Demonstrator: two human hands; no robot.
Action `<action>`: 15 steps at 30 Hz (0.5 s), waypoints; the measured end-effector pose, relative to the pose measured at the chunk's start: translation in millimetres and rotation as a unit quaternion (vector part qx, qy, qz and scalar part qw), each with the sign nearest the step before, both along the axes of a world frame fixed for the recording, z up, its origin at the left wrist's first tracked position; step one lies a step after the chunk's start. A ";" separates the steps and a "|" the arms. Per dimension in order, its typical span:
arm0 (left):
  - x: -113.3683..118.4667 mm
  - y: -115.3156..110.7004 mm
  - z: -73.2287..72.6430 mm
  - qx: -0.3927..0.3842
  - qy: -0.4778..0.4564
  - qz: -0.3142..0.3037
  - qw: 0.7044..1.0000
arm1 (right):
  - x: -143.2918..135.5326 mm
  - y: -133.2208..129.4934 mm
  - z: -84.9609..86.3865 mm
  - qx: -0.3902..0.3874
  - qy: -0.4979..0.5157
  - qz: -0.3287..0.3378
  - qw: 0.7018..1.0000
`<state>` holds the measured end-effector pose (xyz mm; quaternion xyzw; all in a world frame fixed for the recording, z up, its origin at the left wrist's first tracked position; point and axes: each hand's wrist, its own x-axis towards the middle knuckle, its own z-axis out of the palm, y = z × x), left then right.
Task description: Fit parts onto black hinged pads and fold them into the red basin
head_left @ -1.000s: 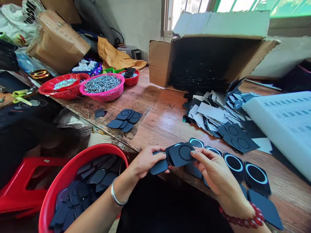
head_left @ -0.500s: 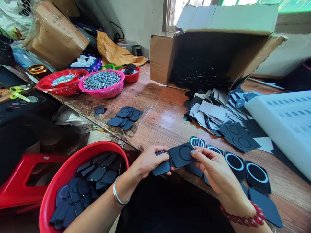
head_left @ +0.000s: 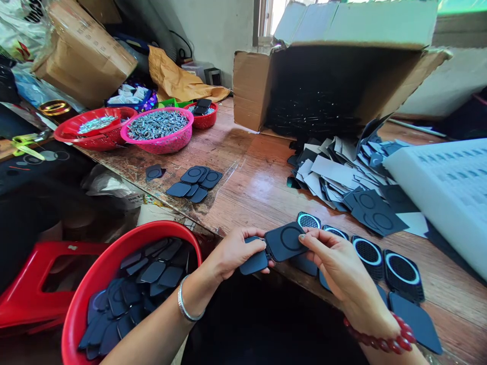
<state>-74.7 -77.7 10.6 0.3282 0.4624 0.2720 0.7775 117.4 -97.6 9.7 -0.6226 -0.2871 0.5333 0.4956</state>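
Between my hands is a dark hinged two-panel piece point(head_left: 283, 244), a folding pad with a ring marked on its right panel. My left hand point(head_left: 241, 253) grips the left panel, thumb on top near the hinge. The thumb and fingers of my right hand point(head_left: 329, 258) pinch the right panel's outer edge. Just beyond my right hand, several open pads point(head_left: 403, 276) with pale rings over black mesh lie in a row, partly covered by that hand. Left of my forearm, a red basin point(head_left: 72, 309) holds many dark folded pads point(head_left: 125, 309).
A small group of dark pads point(head_left: 196, 182) lies on the wooden table point(head_left: 253, 177). Behind are a pink basket of metal pins point(head_left: 158, 131) and red baskets. An open cardboard box point(head_left: 249, 91) spills dark and grey sheets point(head_left: 338, 175) beside a white foam block point(head_left: 445, 177).
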 end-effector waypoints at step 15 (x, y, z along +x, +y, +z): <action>1.8 0.1 -1.3 0.000 -0.007 0.000 1.000 | 3.5 -4.6 -11.9 0.001 0.030 -0.008 1.000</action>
